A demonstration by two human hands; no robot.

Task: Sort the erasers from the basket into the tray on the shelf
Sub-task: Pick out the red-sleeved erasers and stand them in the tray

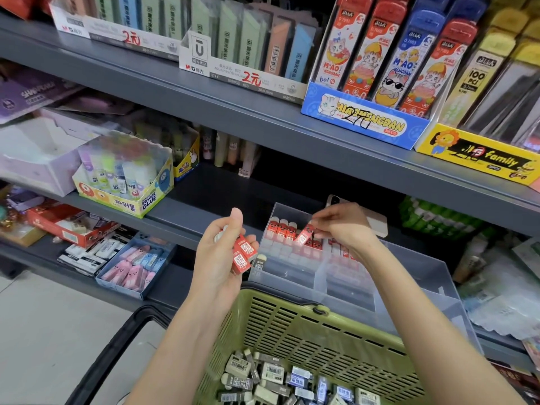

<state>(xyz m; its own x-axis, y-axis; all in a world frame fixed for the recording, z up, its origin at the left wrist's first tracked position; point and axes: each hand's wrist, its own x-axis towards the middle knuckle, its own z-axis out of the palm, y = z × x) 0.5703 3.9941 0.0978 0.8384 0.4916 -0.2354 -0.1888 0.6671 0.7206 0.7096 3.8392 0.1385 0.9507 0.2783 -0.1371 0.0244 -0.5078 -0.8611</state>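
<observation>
A green slotted basket [306,323] sits low in the middle, with several grey, white and blue-wrapped erasers [271,374] on its bottom. Behind it on the shelf stands a clear plastic tray [295,273] with dividers; rows of red-sleeved erasers [282,229] stand in its far compartment. My left hand [217,258] grips a small stack of red-sleeved erasers [244,254] just left of the tray. Over the tray's rows, my right hand [343,226] pinches a single red-sleeved eraser [304,233], tilted.
A blue box of pink and blue erasers [137,264] and a glue-stick box [125,176] stand to the left. Pencil-lead display boxes [368,112] line the shelf above. A phone [377,222] lies behind my right hand. The basket's black handle [117,346] hangs left.
</observation>
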